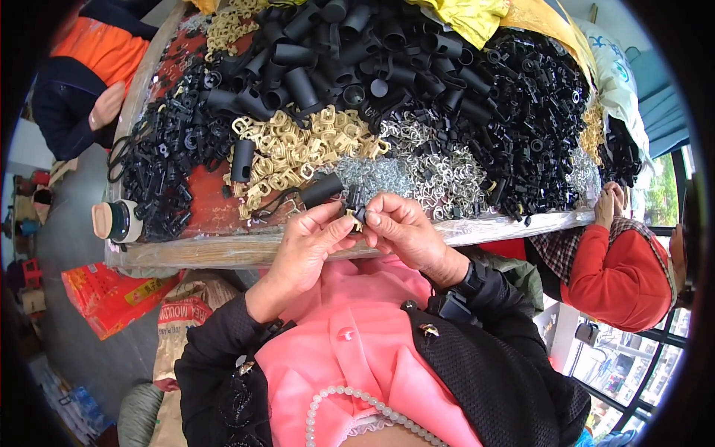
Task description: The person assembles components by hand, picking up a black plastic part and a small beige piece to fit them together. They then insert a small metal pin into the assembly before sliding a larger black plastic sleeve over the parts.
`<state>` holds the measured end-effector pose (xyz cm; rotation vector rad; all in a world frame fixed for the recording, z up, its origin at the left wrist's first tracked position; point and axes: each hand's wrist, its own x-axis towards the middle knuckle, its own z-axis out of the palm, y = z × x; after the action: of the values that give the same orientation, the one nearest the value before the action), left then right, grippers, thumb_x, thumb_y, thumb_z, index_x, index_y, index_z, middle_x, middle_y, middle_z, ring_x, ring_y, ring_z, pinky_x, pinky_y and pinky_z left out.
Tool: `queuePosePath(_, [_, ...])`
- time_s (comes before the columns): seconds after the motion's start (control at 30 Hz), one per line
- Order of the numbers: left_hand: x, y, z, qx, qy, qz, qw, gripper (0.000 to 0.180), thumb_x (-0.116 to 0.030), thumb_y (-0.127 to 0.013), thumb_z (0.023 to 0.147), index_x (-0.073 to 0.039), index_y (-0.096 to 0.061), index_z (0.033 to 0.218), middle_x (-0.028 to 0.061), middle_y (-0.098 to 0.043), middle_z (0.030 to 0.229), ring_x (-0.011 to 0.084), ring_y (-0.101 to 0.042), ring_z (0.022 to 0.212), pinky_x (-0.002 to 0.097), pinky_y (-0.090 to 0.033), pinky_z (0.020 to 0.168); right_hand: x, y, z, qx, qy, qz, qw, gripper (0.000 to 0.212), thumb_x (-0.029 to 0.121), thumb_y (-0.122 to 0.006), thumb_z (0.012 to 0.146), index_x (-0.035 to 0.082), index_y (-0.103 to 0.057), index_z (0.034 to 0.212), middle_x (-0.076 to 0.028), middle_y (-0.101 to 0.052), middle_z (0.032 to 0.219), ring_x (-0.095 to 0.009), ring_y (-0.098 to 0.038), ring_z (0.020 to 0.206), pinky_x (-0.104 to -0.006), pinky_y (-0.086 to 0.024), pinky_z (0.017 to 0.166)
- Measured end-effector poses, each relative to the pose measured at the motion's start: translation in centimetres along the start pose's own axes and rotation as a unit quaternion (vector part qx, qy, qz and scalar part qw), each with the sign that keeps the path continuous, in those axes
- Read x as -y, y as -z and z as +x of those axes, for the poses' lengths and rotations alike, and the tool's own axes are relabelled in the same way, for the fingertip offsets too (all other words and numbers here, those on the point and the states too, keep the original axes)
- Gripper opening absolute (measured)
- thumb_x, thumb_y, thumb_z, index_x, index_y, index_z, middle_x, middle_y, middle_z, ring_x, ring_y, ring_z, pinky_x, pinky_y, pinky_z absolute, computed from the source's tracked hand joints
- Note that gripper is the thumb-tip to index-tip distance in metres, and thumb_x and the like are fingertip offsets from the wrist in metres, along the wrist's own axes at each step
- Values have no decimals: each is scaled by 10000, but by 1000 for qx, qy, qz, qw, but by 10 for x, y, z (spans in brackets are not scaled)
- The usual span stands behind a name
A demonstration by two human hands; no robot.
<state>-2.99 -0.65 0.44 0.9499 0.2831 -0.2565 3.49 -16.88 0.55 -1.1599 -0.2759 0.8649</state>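
My left hand (pixel 309 242) and my right hand (pixel 408 232) meet at the table's near edge, fingertips pinched together. Between them is a small black plastic part (pixel 356 198) with a beige-gold piece (pixel 358 223) at its lower end; its exact kind is too small to tell. Just beyond my left fingers lies a black tube (pixel 321 191). Past it spreads a heap of beige plastic buckle-like pieces (pixel 298 145). Small silver springs (pixel 372 179) and bent metal hooks (pixel 450 175) are piled in front of my right hand.
More black tubes (pixel 302 88) heap at the back, with small black parts (pixel 532 127) at right and left. A lidded jar (pixel 118 222) stands at the table's left corner. Co-workers sit either side: a red sleeve (pixel 614 276) right, an orange garment (pixel 104 48) left.
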Motion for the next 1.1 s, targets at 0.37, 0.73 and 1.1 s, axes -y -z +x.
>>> queuePosePath(0.37, [-2, -1, -6, 40, 18, -9, 999, 294, -181, -498, 857, 16, -504, 1076, 69, -578, 949, 115, -569, 802, 228, -478, 700, 10, -2, -3, 29, 26, -292, 956, 206, 198, -548, 829, 29, -508, 718, 0, -493, 623, -61, -447, 540, -197, -352, 455])
queuePosePath(0.73, [0, 16, -15, 83, 80, -30, 993, 314, -226, -462, 876, 12, -475, 1080, 57, -569, 890, 117, -570, 751, 220, -482, 671, 7, -14, 8, 35, 343, -596, 725, 387, 218, -641, 713, 59, -551, 1054, -146, -435, 1098, -264, -421, 954, -351, -352, 791])
queuePosePath(1.1, [-4, 66, -14, -4, -16, -10, 1000, 269, -181, -507, 852, 4, -487, 1046, 59, -570, 800, 109, -564, 645, 193, -481, 569, -6, -3, 65, -9, 281, -736, 617, 359, 155, -635, 688, 89, -555, 1032, -87, -470, 1085, -242, -428, 999, -371, -321, 841])
